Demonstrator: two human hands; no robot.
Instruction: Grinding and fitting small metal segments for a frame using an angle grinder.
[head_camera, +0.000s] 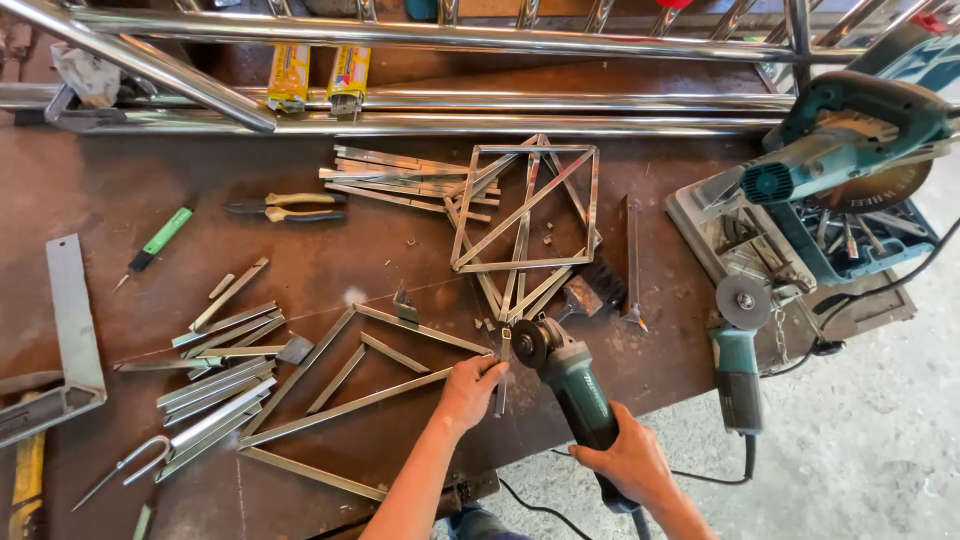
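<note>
My right hand grips the green body of an angle grinder, whose disc sits at the right corner of a frame of thin steel strips lying flat on the brown workbench. My left hand presses down on that corner of the frame, fingers curled over the strip right beside the disc. A short metal strip stands just under the disc, next to my left fingers.
A welded diamond-pattern frame lies behind, with loose steel strips. More cut strips lie at the left. A second grinder and a chop saw sit at the right. Pliers, a green marker, steel tubes.
</note>
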